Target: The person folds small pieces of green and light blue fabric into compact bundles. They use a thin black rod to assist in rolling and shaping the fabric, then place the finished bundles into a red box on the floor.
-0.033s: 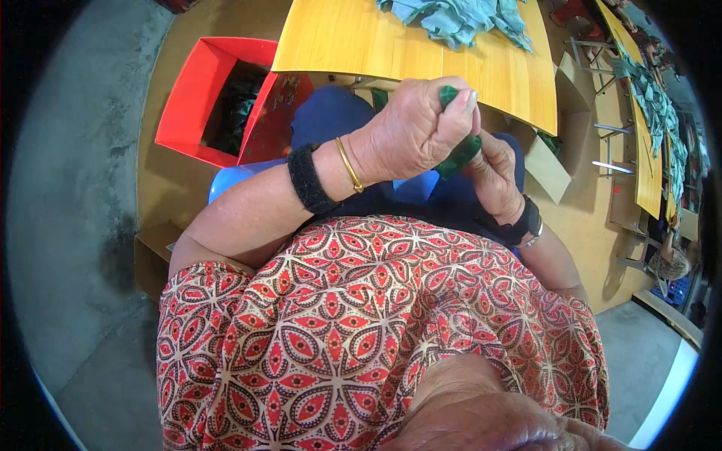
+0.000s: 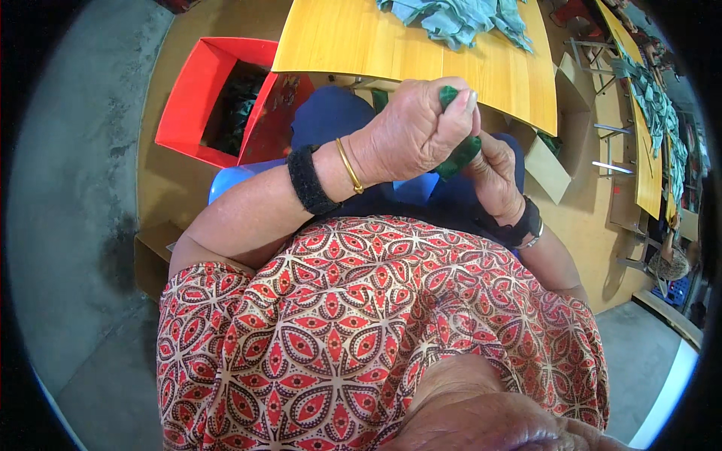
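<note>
My left hand point(image 2: 410, 135), with a black wristband and a gold bangle, is raised over my lap and pinches the top of a small dark green piece of cloth point(image 2: 460, 154). Just below and to the right, my right hand point(image 2: 496, 177), wearing a black watch, grips the lower end of the same cloth. Both hands hover in front of the near edge of a yellow wooden table point(image 2: 361, 45). Most of the cloth is hidden inside my fingers.
A pile of pale green cloth point(image 2: 459, 19) lies on the table's far side. A red box point(image 2: 188, 113) with dark green pieces stands on the floor at my left. An open cardboard box point(image 2: 553, 161) sits at my right, with another cloth-covered table point(image 2: 650, 150) beyond.
</note>
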Demonstrator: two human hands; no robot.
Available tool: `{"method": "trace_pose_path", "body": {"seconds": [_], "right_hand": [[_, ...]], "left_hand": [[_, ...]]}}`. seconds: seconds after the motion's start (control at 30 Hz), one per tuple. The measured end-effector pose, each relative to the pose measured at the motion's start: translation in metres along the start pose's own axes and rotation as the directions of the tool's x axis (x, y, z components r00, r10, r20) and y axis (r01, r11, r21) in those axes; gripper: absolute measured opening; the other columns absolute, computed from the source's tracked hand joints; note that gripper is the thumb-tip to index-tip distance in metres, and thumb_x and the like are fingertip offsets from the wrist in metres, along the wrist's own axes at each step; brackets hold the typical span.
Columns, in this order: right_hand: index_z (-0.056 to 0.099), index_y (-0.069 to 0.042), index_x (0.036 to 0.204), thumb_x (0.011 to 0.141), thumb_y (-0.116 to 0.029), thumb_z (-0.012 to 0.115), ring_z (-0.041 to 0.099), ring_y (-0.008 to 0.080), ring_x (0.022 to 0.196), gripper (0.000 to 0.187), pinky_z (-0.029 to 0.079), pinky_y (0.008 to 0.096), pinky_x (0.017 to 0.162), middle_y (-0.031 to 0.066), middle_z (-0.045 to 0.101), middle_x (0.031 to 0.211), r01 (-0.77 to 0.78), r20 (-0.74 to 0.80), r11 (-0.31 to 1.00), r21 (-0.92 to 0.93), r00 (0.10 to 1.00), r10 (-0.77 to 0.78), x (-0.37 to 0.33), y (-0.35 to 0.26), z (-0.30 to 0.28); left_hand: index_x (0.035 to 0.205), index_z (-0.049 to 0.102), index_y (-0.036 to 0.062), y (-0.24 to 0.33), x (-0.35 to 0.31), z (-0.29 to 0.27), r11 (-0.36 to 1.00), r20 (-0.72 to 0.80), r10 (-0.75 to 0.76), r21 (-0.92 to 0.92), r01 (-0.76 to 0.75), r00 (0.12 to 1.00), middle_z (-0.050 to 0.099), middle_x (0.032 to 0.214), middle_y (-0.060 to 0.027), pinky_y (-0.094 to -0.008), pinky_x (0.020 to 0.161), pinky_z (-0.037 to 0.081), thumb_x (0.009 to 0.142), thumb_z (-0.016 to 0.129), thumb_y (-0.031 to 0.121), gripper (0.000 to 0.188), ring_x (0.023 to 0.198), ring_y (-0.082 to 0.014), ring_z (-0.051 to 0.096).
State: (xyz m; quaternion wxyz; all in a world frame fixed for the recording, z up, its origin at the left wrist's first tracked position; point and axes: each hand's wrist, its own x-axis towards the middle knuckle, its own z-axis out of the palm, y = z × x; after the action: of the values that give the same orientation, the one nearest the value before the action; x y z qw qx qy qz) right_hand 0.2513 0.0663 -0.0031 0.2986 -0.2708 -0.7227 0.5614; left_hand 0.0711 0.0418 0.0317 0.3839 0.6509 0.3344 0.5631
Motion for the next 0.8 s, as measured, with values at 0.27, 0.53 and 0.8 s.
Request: {"method": "trace_pose_path", "body": {"seconds": [0.27, 0.53, 0.8], "right_hand": [[0.053, 0.001, 0.092, 0.086, -0.022, 0.044, 0.039, 0.0042, 0.059, 0.026, 0.033, 0.0177, 0.051, -0.003, 0.047, 0.068, -0.175, -0.023, 0.972, 0.158, 0.983, 0.18, 0.005, -0.03, 0.009], [0.049, -0.005, 0.072, 0.087, -0.025, 0.042, 0.033, 0.0031, 0.051, 0.026, 0.027, 0.0172, 0.045, -0.0039, 0.039, 0.058, -0.007, -0.015, 0.924, -0.384, 1.0, 0.001, 0.015, -0.008, -0.016], [0.045, -0.008, 0.07, 0.086, -0.026, 0.042, 0.027, 0.003, 0.046, 0.024, 0.023, 0.0167, 0.04, -0.0062, 0.032, 0.054, -0.632, 0.195, 0.632, 0.448, 0.759, 0.621, 0.02, -0.016, -0.02]], "left_hand": [[0.068, 0.051, 0.0025, -0.002, 0.003, 0.0, 0.999, -0.101, -0.031, 0.025, 0.034, 0.994, 0.051, 0.062, -0.0036, -0.0221, 0.055, 0.039, 0.088, 0.032, 0.025, 0.036, 0.058, -0.0092, 0.047], [0.075, 0.055, 0.0017, -0.024, 0.017, -0.023, 0.956, -0.392, 0.136, 0.292, -0.017, 0.91, 0.053, 0.065, -0.0034, -0.0217, 0.054, 0.038, 0.09, 0.032, 0.025, 0.036, 0.059, -0.0088, 0.047], [0.072, 0.053, 0.0039, -0.023, 0.007, -0.01, 0.864, -0.033, 0.269, 0.451, -0.226, 0.963, 0.05, 0.066, -0.0059, -0.0252, 0.055, 0.038, 0.088, 0.037, 0.021, 0.028, 0.058, -0.0155, 0.048]]}}
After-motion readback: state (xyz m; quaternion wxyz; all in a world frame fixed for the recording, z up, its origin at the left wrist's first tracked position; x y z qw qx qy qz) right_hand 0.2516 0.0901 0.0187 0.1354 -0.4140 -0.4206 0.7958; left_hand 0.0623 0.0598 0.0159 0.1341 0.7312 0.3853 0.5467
